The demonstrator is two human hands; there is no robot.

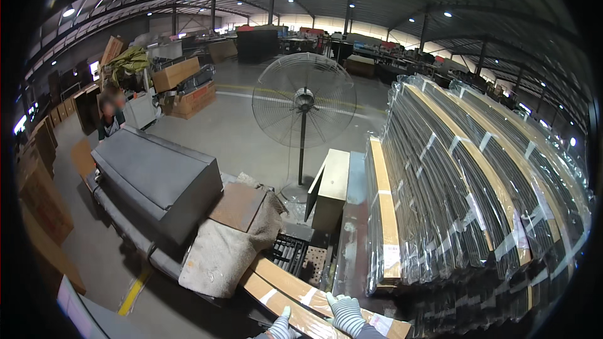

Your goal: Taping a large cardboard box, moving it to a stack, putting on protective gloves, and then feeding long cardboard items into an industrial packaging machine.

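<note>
Both my hands wear grey-and-white striped gloves at the lower edge. Beneath them lie two long brown cardboard-faced packs [292, 285], side by side, with white tape bands and a clear, shiny wrap. My left hand [282, 326] grips the near pack's edge, its thumb upright on top and the other fingers mostly hidden. Further right, my right hand [347, 315] is closed over the top of the packs, its fingertips bent at the far pack. The packs' far ends run up to a dirty beige cloth [220, 257] draped over the bench end.
A large grey box-shaped housing [157, 172] stands on the left, with a person [111, 116] behind it. Ahead are a pedestal fan [304, 99] and a cream metal box [331, 182]. Tall plastic-wrapped panel bundles [452, 182] fill the right; cartons [191, 99] sit further back.
</note>
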